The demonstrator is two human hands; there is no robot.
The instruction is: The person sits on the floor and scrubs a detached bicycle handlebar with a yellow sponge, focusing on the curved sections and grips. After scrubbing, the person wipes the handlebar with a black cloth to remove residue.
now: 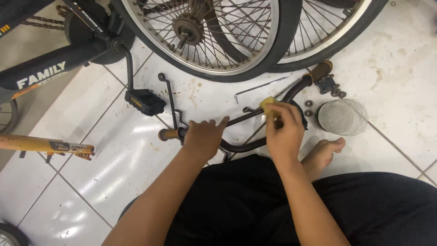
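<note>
Left hand (203, 136) is clamped down over the black handlebar (243, 146), fingers (218, 122) wrapped across the bar just inboard of the orange grip (169, 134), which pokes out to the left of the knuckles. Right hand (284, 130) sits further along the same bar, its fingers pinched around a small yellow sponge (267, 104) that presses against the bar right at the fingertips. The handlebar lies low over the white tiled floor (123, 159), curving from under the left fingers, beneath the right palm, then up and away to the second orange grip (318, 71) beyond the right fingers.

Just past the right fingertips, a thin allen key (255, 88) rests on the tiles. To the right of that hand, a clear plastic container (342, 117) stands on the floor, with a few small nuts (308, 107) between it and the hand and a dark clamp part (328, 84) near the far grip. Beyond both hands, two spoked bicycle wheels (214, 36) lean across the top. Left of the left fingers, a black pedal (144, 101) hangs on its crank. A bare foot (323, 155) rests beside the right wrist.
</note>
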